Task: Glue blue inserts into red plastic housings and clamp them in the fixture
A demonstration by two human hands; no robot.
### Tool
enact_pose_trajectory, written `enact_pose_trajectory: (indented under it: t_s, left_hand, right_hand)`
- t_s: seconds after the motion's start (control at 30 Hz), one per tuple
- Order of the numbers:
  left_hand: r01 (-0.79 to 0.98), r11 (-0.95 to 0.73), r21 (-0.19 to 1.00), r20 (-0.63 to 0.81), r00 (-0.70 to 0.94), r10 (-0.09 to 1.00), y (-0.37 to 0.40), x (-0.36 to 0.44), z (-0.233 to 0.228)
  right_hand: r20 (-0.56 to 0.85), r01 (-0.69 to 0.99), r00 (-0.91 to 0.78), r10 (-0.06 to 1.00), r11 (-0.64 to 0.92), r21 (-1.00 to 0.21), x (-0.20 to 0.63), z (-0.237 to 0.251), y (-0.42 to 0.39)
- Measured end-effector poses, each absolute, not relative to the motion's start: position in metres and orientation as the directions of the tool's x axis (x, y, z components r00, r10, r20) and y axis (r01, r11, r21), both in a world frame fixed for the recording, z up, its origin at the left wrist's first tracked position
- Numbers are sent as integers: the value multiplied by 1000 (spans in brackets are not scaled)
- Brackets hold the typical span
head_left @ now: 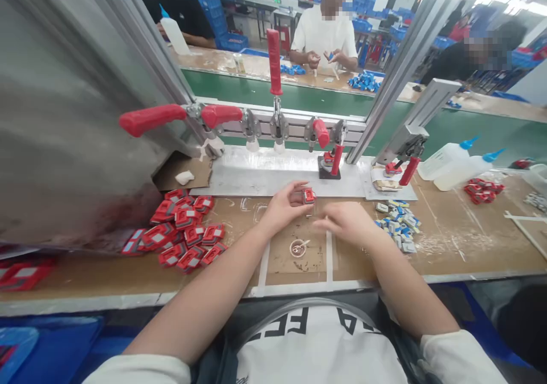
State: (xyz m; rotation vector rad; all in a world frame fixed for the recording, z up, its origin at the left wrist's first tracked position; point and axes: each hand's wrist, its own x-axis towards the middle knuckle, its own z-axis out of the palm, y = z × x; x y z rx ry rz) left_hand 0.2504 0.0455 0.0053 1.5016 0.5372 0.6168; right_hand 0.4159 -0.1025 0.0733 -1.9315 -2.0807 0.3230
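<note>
My left hand is closed around a small red plastic casing, held up just in front of the metal plate. A little to its right is my right hand, its fingers pointing left toward the casing. Motion smears those fingertips, so whether they grip anything does not show. Below the hands, a small round dish with a thin stick across it rests on the brown work surface. To the left lies a pile of red casings; beside my right wrist is a heap of small grey, blue and yellow parts.
A row of red-handled toggle clamps stands behind the metal plate. One red-handled clamp reaches down onto a black block. White bottles with blue tips and more red parts are at right. Co-workers sit across the green belt.
</note>
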Motion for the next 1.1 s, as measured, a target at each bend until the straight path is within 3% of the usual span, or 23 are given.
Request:
enact_pose_trajectory:
  t_s: [0.13, 0.2, 0.27, 0.4, 0.6, 0.7, 0.87, 1.1]
  left_hand:
    - [-80, -16, 997, 68, 710, 701, 45, 252, 7]
    - [-103, -29, 994, 93, 703, 706, 45, 253, 7]
    - [-120, -49, 992, 119, 696, 708, 44, 254, 7]
    - [-156, -82, 984, 168, 698, 696, 40, 254, 9]
    - [-19, -280, 960, 212, 704, 678, 36, 248, 16]
    - [25, -436, 900, 285, 722, 631, 37, 246, 15]
    - [56, -698, 714, 404, 781, 476, 40, 242, 12]
    - [76, -835, 545, 393, 856, 335, 40, 241, 15]
  right_hand:
    - [61, 934, 357, 932, -355, -44, 490, 77, -135]
    - [-20, 909, 411, 912, -407, 90, 523, 71, -150]
    - [-99, 914, 399, 912, -386, 127, 544, 63, -159]
    - [-72, 960, 279, 958, -278, 21, 548, 55, -161]
    - [47, 890, 180, 982, -142, -432, 497, 68, -136]
    - [98, 828, 133, 986, -56, -558, 466, 74, -115]
    - [-88, 829, 81, 993, -116, -547, 436, 89, -85]
    - [-290, 840, -3, 957, -154, -520, 430, 106, -58]
